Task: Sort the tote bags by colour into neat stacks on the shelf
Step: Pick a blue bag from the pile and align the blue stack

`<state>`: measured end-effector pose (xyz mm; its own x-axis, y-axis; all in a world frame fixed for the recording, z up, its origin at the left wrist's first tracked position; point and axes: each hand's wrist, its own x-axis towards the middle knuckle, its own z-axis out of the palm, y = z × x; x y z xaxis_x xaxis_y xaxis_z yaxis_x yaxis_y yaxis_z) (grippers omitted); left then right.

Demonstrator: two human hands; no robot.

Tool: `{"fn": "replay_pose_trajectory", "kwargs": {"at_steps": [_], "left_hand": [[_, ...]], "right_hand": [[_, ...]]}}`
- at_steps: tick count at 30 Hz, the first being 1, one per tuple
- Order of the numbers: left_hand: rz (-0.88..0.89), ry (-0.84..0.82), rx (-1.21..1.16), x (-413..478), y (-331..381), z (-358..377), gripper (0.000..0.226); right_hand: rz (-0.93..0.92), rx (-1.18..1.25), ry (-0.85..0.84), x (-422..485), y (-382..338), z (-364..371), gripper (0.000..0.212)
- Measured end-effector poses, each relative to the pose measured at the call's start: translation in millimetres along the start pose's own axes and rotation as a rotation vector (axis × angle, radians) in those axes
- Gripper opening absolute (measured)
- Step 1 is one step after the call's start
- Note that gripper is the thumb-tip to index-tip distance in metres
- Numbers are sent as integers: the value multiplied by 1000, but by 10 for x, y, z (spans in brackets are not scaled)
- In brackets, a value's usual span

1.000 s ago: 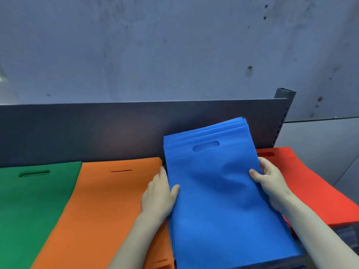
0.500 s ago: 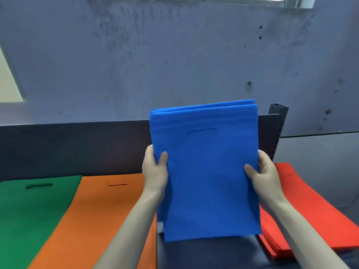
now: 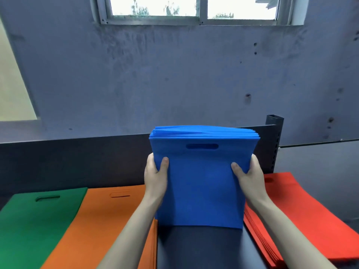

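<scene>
Holding blue tote bag stack (image 3: 202,187) upright over bare shelf gap (image 3: 194,249), left hand (image 3: 155,177) and right hand (image 3: 250,175) clamped on its side edges. Lying flat already: green stack (image 3: 35,226), orange stack (image 3: 108,220) left of gap, red stack (image 3: 291,210) right. Remaining, likely: squaring and laying blue down.

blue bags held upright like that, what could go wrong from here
1. The left hand and right hand grip the blue bags only at the side edges, so middle bags may slip out.
2. Their top edges are fanned, so the stack may land untidy.
3. The bare shelf between the orange stack and red stack looks tight; the bags may overlap or ruffle a neighbour.
</scene>
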<state>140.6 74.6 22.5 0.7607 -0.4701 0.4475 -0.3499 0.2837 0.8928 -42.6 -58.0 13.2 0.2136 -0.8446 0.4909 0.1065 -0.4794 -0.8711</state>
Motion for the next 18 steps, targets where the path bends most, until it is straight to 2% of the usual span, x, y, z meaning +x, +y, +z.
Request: {"fn": "replay_pose_trajectory", "kwargs": {"at_steps": [13, 18], "left_hand": [[-115, -76, -9, -57, -29, -2, 7], [-116, -18, -46, -58, 75, 18, 7]], "right_hand": [[53, 15, -2, -9, 45, -105, 18], [56, 64, -38, 5, -22, -137, 22]]}}
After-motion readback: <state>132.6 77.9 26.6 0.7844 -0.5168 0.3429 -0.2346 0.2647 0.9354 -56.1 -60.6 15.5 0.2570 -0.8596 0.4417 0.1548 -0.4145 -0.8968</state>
